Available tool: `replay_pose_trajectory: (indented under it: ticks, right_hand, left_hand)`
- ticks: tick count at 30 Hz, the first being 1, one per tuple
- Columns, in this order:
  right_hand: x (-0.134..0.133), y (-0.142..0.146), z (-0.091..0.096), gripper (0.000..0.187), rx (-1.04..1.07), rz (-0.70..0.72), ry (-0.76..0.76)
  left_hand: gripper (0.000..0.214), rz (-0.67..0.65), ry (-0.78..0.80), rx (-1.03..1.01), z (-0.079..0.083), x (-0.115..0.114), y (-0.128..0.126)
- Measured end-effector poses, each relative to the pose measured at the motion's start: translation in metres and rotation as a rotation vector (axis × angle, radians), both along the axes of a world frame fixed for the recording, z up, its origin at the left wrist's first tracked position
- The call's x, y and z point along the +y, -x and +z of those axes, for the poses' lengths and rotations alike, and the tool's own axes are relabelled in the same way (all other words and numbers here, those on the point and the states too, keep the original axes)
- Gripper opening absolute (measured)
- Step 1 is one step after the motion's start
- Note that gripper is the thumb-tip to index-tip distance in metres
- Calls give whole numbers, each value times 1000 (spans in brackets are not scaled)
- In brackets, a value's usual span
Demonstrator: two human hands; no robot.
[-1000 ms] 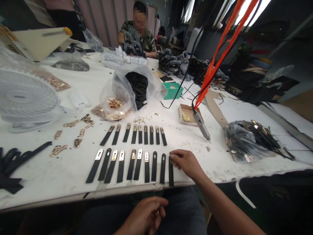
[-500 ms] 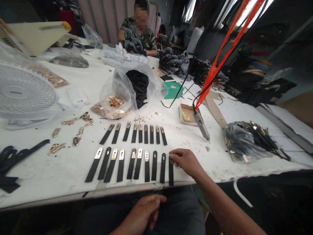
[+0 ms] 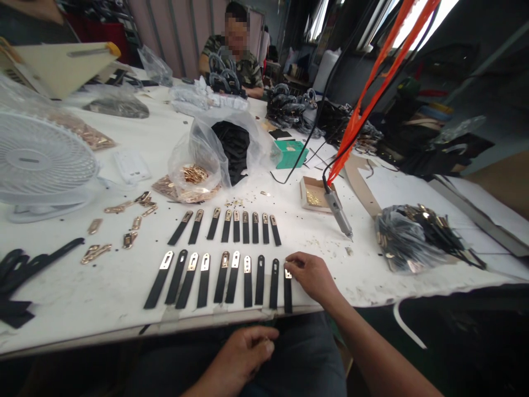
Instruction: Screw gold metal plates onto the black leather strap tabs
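Note:
Two rows of black straps with gold metal tips lie on the white table (image 3: 103, 286). My right hand (image 3: 314, 275) rests on the table at the right end of the near row, its fingertips pinched on the metal tip of the last black strap (image 3: 287, 288). My left hand (image 3: 243, 355) is below the table edge over my lap, its fingers curled closed; what they hold, if anything, is hidden. The far row of straps (image 3: 231, 226) lies untouched.
A hanging electric screwdriver (image 3: 339, 215) on orange cords dangles near a small box of screws (image 3: 314, 196). Plastic bags of gold parts (image 3: 194, 176) and black straps (image 3: 413, 237), a white fan (image 3: 37, 160), loose gold clips (image 3: 124, 220). Another person sits at the far end.
My right fingers have slid slightly, uncovering the metal tip on the last strap. My left hand has closed a little more in my lap.

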State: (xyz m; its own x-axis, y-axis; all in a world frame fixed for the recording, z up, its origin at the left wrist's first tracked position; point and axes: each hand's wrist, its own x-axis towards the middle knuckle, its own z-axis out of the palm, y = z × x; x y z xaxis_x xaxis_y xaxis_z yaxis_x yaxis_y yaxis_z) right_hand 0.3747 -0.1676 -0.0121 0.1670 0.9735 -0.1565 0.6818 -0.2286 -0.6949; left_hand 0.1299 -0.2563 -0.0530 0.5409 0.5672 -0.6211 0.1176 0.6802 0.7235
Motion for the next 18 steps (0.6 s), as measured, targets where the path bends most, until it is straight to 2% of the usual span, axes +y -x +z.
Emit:
replay_pose_trajectory:
  ticks: [5,9,14,18]
  right_hand:
    - [-1,-1,6,23,-6,-15,14]
    - [-10,-1,27,30,38,-71,-31]
    - [-50,18,48,25,142,-19,-141]
    - [-95,45,38,22,252,56,-46]
  left_hand:
    - [74,93,-11,-46,-2,0,2]
    - [63,141,-20,-66,-1,-2,2]
    - [61,247,-6,-80,6,-5,-3]
    - [62,343,73,-150,16,-9,-3]
